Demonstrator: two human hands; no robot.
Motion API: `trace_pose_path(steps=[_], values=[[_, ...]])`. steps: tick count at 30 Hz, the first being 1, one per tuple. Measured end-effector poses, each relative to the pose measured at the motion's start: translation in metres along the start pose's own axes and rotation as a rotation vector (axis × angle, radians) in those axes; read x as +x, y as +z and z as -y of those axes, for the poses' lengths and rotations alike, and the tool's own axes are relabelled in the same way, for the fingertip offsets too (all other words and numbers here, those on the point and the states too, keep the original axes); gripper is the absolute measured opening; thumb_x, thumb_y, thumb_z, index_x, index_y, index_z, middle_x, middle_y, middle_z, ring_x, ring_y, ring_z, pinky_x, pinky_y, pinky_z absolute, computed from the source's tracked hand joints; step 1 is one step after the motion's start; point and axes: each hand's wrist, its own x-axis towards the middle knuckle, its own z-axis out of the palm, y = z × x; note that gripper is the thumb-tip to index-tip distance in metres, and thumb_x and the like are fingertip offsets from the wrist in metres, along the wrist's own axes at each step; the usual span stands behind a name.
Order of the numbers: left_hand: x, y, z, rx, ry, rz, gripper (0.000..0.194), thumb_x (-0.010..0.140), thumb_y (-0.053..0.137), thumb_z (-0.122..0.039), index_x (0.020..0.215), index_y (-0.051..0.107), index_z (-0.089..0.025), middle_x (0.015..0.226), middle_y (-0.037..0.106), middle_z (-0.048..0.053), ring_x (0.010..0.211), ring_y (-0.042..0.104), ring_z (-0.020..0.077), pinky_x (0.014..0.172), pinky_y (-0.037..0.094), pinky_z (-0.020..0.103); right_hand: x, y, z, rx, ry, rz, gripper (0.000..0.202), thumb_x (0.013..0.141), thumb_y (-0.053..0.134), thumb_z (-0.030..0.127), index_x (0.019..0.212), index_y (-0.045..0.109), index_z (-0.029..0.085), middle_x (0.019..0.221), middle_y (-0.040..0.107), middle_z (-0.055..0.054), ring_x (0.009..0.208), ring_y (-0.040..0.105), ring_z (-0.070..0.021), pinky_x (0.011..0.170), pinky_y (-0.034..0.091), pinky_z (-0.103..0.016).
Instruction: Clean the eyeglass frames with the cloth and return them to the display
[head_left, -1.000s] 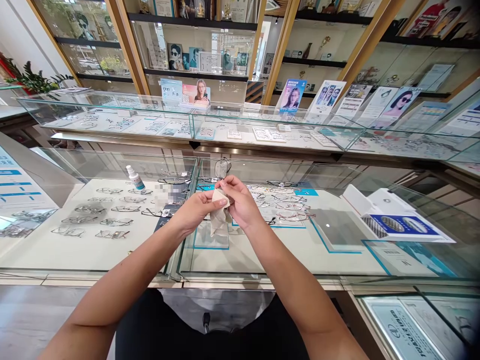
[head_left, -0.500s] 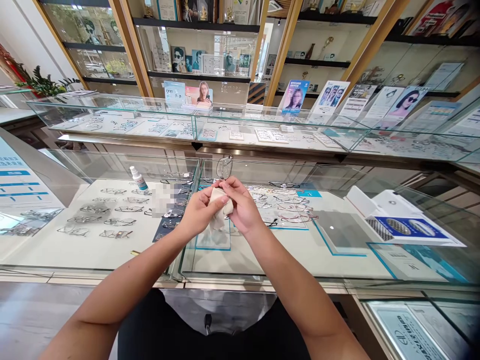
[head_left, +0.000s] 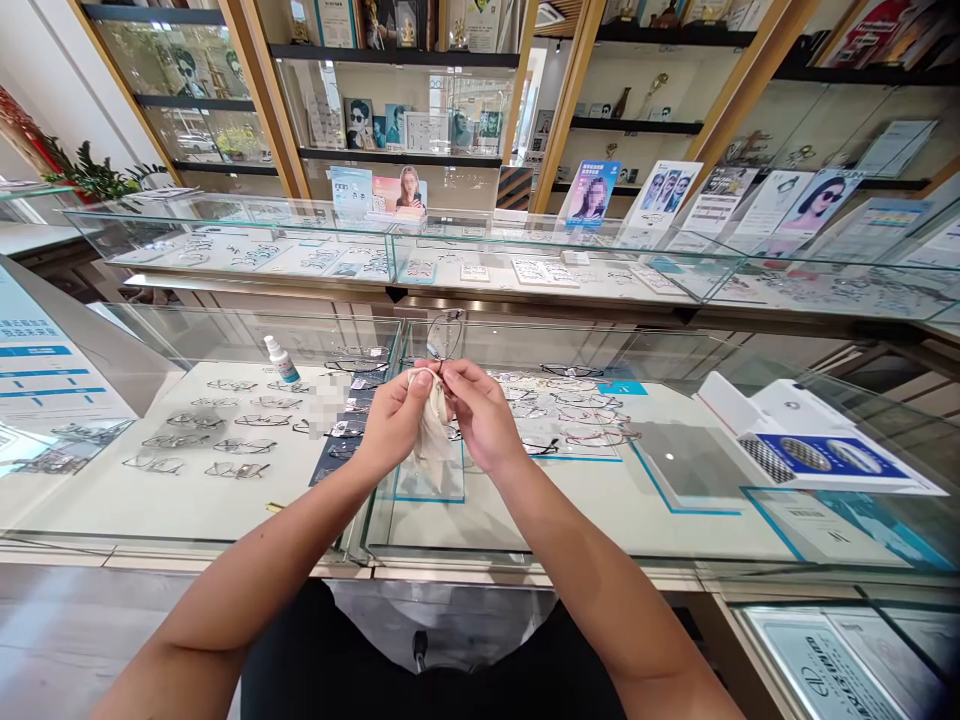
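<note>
My left hand [head_left: 397, 420] is closed on a cream cloth [head_left: 433, 425], its thumb pressed on top, and the cloth's end hangs down between my hands. Beside it, my right hand [head_left: 484, 415] pinches a thin-framed pair of eyeglasses [head_left: 445, 335]; one lens sticks up beyond my fingertips. The rest of the frame is hidden by the fingers and cloth. Both hands meet above the glass display case [head_left: 300, 535].
A white spray bottle [head_left: 282, 360] stands on the case at the left, above rows of eyeglasses [head_left: 236, 470]. To the right are a grey tray [head_left: 690, 470] and a white and blue box [head_left: 832, 455]. Another glass counter [head_left: 450, 290] runs behind.
The cloth has shifted in my left hand and now hangs longer and narrower. The eyeglasses have turned and sit slightly lower and to the left. My fingertips have drawn closer to the frame.
</note>
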Motion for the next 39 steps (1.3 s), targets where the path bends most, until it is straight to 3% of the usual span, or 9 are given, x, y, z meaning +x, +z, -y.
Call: trace_pose_path(steps=[7, 11, 14, 17, 20, 23, 28, 33, 39], values=[[0.006, -0.009, -0.003, -0.017, -0.029, 0.127, 0.052, 0.093, 0.076, -0.068, 0.095, 0.070, -0.017, 0.078, 0.064, 0.001, 0.067, 0.052, 0.0133, 0.064, 0.043, 0.026, 0.004, -0.004, 0.004, 0.055, 0.004, -0.031, 0.019, 0.083, 0.084, 0.044, 0.091, 0.084, 0.027, 0.107, 0.083, -0.005, 0.102, 0.072, -0.0229, 0.092, 0.056, -0.034], [0.005, -0.008, -0.001, -0.029, -0.056, 0.151, 0.049, 0.092, 0.080, -0.062, 0.107, 0.071, -0.017, 0.084, 0.070, 0.003, 0.067, 0.060, 0.0149, 0.062, 0.047, 0.026, 0.002, -0.003, 0.003, 0.040, 0.016, -0.031, 0.021, 0.086, 0.080, 0.043, 0.098, 0.085, 0.027, 0.108, 0.082, -0.003, 0.086, 0.063, -0.0176, 0.081, 0.053, -0.030], [0.005, -0.006, 0.000, -0.029, -0.009, 0.085, 0.045, 0.092, 0.080, -0.060, 0.100, 0.071, -0.016, 0.084, 0.073, 0.004, 0.070, 0.062, 0.0155, 0.066, 0.049, 0.026, 0.001, -0.001, -0.001, -0.008, 0.011, -0.010, 0.025, 0.088, 0.078, 0.045, 0.104, 0.082, 0.027, 0.117, 0.081, -0.002, 0.069, 0.046, -0.0134, 0.066, 0.046, -0.029], [0.005, -0.004, 0.002, -0.026, 0.000, 0.010, 0.045, 0.092, 0.079, -0.062, 0.094, 0.069, -0.017, 0.074, 0.068, 0.001, 0.065, 0.058, 0.0142, 0.065, 0.047, 0.026, -0.002, 0.002, -0.009, -0.051, -0.020, 0.018, 0.032, 0.089, 0.080, 0.049, 0.113, 0.073, 0.029, 0.129, 0.078, -0.002, 0.074, 0.052, -0.0142, 0.063, 0.045, -0.029], [0.004, 0.000, 0.001, 0.001, 0.001, -0.039, 0.047, 0.090, 0.079, -0.064, 0.089, 0.068, -0.018, 0.075, 0.068, 0.001, 0.068, 0.057, 0.0149, 0.066, 0.047, 0.026, -0.006, 0.005, -0.018, -0.128, -0.117, 0.019, 0.050, 0.088, 0.085, 0.056, 0.123, 0.059, 0.031, 0.136, 0.075, -0.005, 0.108, 0.068, -0.0203, 0.087, 0.056, -0.033], [0.002, 0.004, 0.000, 0.030, -0.011, -0.001, 0.052, 0.089, 0.077, -0.068, 0.080, 0.065, -0.018, 0.073, 0.065, 0.002, 0.068, 0.055, 0.0153, 0.066, 0.045, 0.027, -0.009, 0.006, -0.025, -0.232, -0.202, -0.008, 0.067, 0.082, 0.089, 0.062, 0.129, 0.053, 0.031, 0.138, 0.071, -0.009, 0.129, 0.066, -0.0245, 0.114, 0.051, -0.041], [0.000, 0.005, 0.000, 0.031, -0.034, 0.006, 0.056, 0.086, 0.080, -0.071, 0.079, 0.062, -0.018, 0.070, 0.060, -0.001, 0.065, 0.049, 0.0138, 0.064, 0.041, 0.026, -0.005, 0.002, -0.024, -0.370, -0.287, -0.113, 0.067, 0.080, 0.084, 0.076, 0.120, 0.059, 0.028, 0.123, 0.072, -0.009, 0.115, 0.068, -0.0249, 0.104, 0.053, -0.041], [0.002, 0.002, 0.000, -0.008, 0.010, 0.004, 0.057, 0.088, 0.078, -0.072, 0.084, 0.063, -0.017, 0.072, 0.056, -0.002, 0.065, 0.043, 0.0115, 0.065, 0.039, 0.025, 0.001, -0.003, -0.020, -0.314, -0.255, -0.152, 0.062, 0.082, 0.077, 0.081, 0.110, 0.065, 0.026, 0.113, 0.072, -0.007, 0.108, 0.069, -0.0241, 0.099, 0.054, -0.040], [0.002, 0.002, 0.001, 0.020, 0.060, -0.010, 0.057, 0.094, 0.073, -0.072, 0.082, 0.063, -0.017, 0.072, 0.055, -0.001, 0.067, 0.042, 0.0120, 0.065, 0.037, 0.026, 0.003, -0.006, -0.016, -0.296, -0.201, -0.162, 0.036, 0.085, 0.083, 0.062, 0.093, 0.078, 0.027, 0.102, 0.080, -0.003, 0.100, 0.071, -0.0221, 0.093, 0.055, -0.037]])
